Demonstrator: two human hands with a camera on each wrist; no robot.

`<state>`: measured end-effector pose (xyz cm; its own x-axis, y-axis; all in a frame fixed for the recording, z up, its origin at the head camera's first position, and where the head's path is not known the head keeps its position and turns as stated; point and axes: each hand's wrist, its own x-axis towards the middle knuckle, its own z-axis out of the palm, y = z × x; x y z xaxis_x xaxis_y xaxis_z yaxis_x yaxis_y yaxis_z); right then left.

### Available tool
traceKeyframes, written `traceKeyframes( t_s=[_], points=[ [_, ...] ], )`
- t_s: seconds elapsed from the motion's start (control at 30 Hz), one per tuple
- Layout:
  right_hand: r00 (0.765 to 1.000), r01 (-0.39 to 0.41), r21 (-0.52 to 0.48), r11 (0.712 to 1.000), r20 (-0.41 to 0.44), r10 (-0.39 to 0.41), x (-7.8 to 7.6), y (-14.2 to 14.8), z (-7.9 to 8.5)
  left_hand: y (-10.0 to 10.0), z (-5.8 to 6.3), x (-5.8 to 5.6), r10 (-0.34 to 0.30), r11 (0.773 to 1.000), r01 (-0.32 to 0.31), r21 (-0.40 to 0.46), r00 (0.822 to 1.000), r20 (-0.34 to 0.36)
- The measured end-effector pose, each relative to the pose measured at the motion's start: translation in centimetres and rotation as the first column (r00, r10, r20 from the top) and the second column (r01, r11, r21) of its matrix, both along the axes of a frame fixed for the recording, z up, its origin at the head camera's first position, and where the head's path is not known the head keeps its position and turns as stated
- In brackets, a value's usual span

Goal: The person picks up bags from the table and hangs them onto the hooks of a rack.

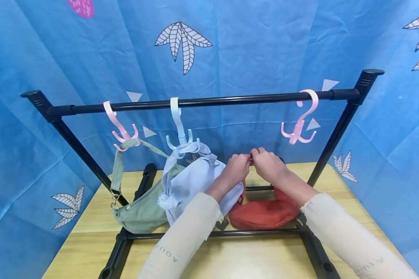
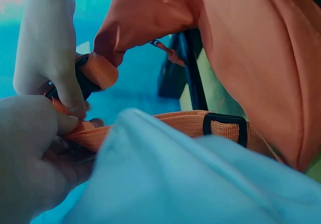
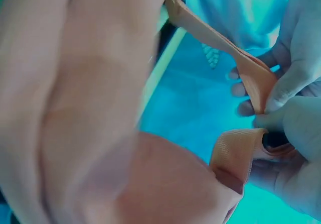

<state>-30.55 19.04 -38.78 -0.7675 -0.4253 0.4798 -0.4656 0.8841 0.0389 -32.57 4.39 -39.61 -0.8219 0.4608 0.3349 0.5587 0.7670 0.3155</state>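
Note:
A red bag (image 1: 262, 214) lies on the table under the rack, its strap (image 2: 180, 121) raised toward the far side. My left hand (image 1: 238, 167) pinches this strap between thumb and fingers. My right hand (image 1: 267, 164), touching the left one, grips the strap's other part beside a black buckle (image 2: 85, 78). A black slider (image 2: 225, 128) sits further along the strap. In the right wrist view both the left hand (image 3: 298, 58) and the right hand (image 3: 301, 153) close on the strap; fingers partly hide the buckle.
A black rack (image 1: 230, 101) spans the table (image 1: 255, 259). A pink hook (image 1: 296, 124) hangs at right. A light blue bag (image 1: 195, 180) hangs from a blue hook (image 1: 178, 120), close to my left arm. A green bag (image 1: 143, 211) hangs from another pink hook (image 1: 116, 122).

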Motion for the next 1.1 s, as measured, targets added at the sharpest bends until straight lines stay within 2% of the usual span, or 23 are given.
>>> traceKeyframes(
  t_s=[0.23, 0.33, 0.5, 0.83, 0.9, 1.0, 1.1],
  points=[
    [0.994, 0.025, -0.077, 0.997, -0.102, -0.033, 1.3, -0.1, 0.8, 0.0, 0.8, 1.3, 0.019, 0.997, -0.015, 0.072, 0.998, -0.055],
    [0.992, 0.023, -0.120, 0.992, -0.120, -0.037, 1.8, -0.1, 1.2, -0.1, 1.0, 1.9, 0.021, 0.996, -0.014, 0.092, 0.997, -0.070],
    [0.997, 0.023, -0.151, 0.988, -0.071, -0.034, 3.1, -0.1, 2.3, -0.4, 1.2, 3.0, 0.008, 0.991, 0.001, 0.134, 0.998, -0.062],
    [0.994, 0.090, -0.172, 0.981, 0.079, -0.077, 6.2, 0.4, 4.7, -0.6, 1.9, 5.2, -0.058, 0.970, 0.068, 0.232, 0.997, -0.051],
    [0.994, 0.090, -0.175, 0.981, 0.077, -0.077, 6.9, 0.6, 5.0, -0.5, 2.0, 5.8, -0.076, 0.965, 0.085, 0.249, 0.996, -0.044],
    [0.997, 0.080, -0.184, 0.980, 0.030, -0.075, 8.0, 1.0, 5.4, -0.5, 2.2, 6.7, -0.104, 0.957, 0.114, 0.268, 0.993, -0.051],
    [0.998, 0.048, -0.205, 0.978, -0.031, -0.055, 8.9, 1.4, 5.7, -0.5, 2.6, 7.4, -0.116, 0.957, 0.134, 0.259, 0.990, -0.086]
  ],
)
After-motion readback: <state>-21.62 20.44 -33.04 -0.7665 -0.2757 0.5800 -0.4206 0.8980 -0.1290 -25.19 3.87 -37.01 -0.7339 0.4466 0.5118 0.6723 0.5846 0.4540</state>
